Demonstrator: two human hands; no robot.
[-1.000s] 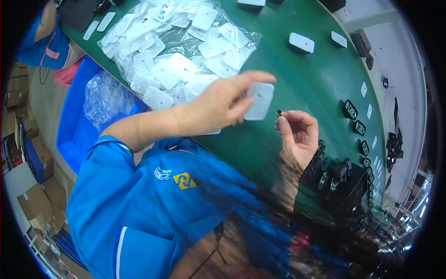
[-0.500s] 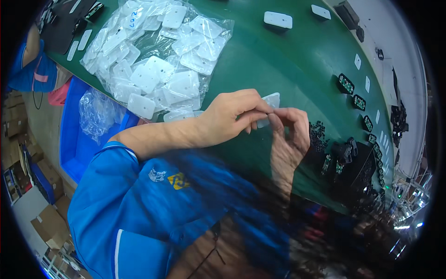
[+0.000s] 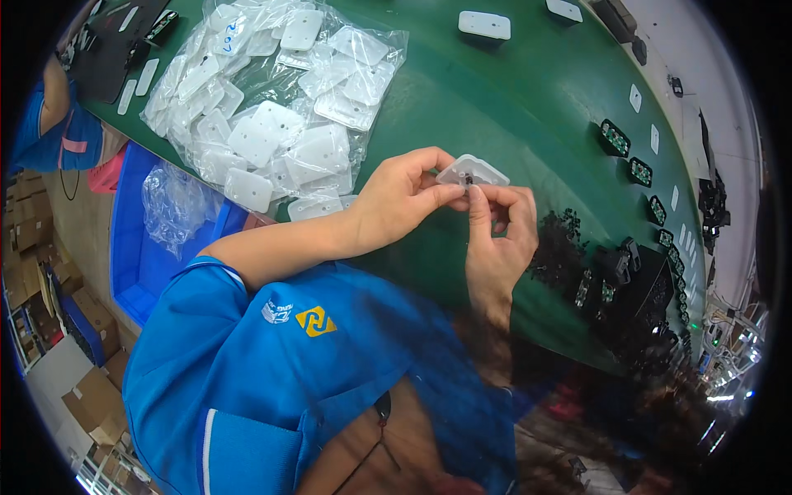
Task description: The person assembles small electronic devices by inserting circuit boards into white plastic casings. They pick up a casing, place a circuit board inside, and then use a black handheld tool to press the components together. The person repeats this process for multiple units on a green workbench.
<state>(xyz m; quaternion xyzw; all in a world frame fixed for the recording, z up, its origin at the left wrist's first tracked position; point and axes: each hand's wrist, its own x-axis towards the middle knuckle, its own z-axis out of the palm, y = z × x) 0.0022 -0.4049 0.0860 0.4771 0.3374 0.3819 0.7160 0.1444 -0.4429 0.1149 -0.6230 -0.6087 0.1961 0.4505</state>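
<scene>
Many white covers (image 3: 266, 134) in clear bag (image 3: 398, 51); plastic (image 3: 176, 210) in blue bin (image 3: 124, 247).

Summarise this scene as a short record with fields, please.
left hand: holds a white cover
right hand: touches a small dark part at the cover
surface: green table
upper left: clear bag with more white covers
right side: heap of small black parts; black-cased green circuit boards
beside table: blue bin holding clear film
</scene>
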